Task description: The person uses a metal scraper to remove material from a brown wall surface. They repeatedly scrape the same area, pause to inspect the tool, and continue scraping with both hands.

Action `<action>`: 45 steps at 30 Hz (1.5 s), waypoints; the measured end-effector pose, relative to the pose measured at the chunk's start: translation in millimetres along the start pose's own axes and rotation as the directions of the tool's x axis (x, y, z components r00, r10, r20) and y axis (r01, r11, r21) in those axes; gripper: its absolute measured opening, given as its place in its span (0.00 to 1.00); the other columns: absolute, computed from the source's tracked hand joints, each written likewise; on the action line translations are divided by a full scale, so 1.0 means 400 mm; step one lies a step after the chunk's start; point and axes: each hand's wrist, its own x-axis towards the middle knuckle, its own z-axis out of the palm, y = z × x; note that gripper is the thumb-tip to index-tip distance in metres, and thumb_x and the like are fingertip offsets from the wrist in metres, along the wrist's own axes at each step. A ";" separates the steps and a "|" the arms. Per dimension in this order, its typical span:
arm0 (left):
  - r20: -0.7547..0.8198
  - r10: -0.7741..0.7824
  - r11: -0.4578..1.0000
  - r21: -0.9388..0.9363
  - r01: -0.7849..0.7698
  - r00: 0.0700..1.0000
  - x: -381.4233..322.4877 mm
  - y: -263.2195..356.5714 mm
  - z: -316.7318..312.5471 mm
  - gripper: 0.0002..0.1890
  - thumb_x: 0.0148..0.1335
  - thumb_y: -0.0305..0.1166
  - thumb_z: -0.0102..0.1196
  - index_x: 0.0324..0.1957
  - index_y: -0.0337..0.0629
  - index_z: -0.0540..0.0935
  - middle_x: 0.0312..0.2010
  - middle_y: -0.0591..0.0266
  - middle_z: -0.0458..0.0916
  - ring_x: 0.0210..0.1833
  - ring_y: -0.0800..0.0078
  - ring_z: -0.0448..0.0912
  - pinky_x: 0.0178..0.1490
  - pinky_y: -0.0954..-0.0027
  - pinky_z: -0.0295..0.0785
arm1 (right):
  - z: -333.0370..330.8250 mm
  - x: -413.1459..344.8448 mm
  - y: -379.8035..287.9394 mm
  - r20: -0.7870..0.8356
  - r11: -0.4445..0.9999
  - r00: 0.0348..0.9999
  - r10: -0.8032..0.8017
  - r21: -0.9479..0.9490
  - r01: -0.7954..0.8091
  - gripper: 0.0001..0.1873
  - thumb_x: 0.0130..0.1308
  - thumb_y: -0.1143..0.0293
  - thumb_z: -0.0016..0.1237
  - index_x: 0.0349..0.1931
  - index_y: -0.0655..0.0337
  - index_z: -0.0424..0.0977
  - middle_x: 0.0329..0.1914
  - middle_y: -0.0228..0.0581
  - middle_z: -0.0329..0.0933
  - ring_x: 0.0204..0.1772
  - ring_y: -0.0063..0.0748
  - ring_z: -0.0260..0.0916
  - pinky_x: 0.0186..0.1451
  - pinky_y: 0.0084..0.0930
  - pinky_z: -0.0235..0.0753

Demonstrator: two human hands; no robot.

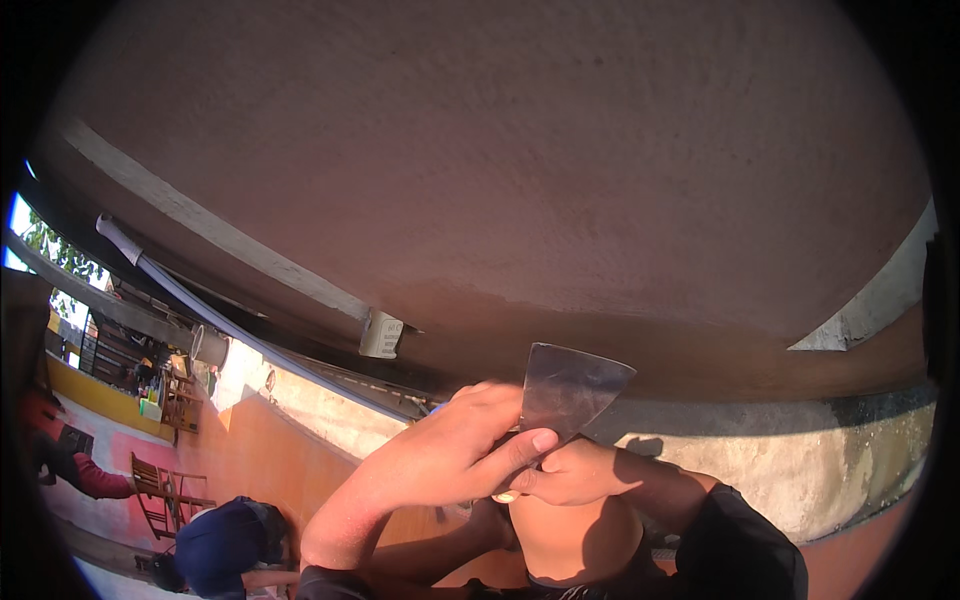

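Note:
A putty knife with a wide, flared metal blade (pixel 574 386) is held between my two hands, blade upward in the picture. My left hand (pixel 472 435) comes in from the left, its thumb at the base of the blade and its fingers partly hidden behind it. Wrapped around the handle just below the blade is my right hand (pixel 570 472). Most of the handle is covered by the fingers; a yellowish round end (pixel 507 496) shows beneath them. Above the hands spreads a large, smooth brown surface (pixel 525 187), which the blade overlaps in view; contact cannot be told.
A grey pipe (pixel 247 337) runs diagonally at left, near a small white piece bearing writing (pixel 382 335). Beyond are an orange surface (pixel 300 450), a wooden chair (pixel 161 495) and a person in dark blue (pixel 221 547) bending over. A sunlit, stained wall (pixel 765 457) stands at right.

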 end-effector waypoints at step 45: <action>0.044 0.031 0.337 -0.941 0.031 0.999 -0.034 -0.116 0.208 0.14 0.78 0.42 0.30 0.50 0.43 0.66 0.25 0.66 0.69 0.20 0.82 0.67 0.21 0.80 0.63 | 0.071 0.061 -0.161 -0.970 0.979 0.182 0.163 0.182 0.093 0.26 0.73 0.54 0.43 0.28 0.74 0.74 0.21 0.48 0.78 0.25 0.36 0.80 0.30 0.28 0.81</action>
